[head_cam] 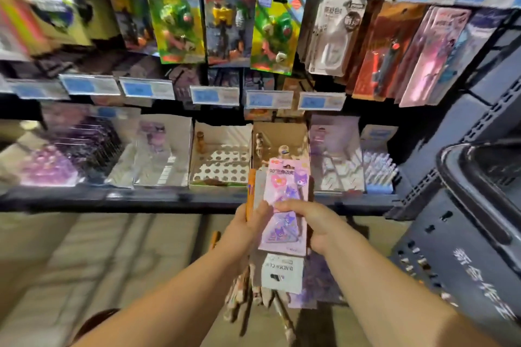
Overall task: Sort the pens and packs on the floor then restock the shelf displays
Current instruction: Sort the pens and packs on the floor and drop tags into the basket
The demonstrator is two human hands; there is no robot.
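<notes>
Both hands hold a pink pack (284, 200) printed with purple cartoon figures, raised in front of the low shelf. My left hand (248, 227) grips its left edge together with an orange pen (250, 191) that stands upright behind the pack. My right hand (313, 224) pinches the pack's right side, thumb on the front. Below the hands, on the floor, lie a white binder-clip pack (282, 272), a purple pack (313, 282) and several loose pens (248, 296).
The bottom shelf (169, 197) carries open display boxes: a white one with empty holes (220, 166), a brown one (279, 138) with a few pens, and white pens (377, 169) at right. Hanging packs fill the pegs above. A dark basket (479, 177) stands at right.
</notes>
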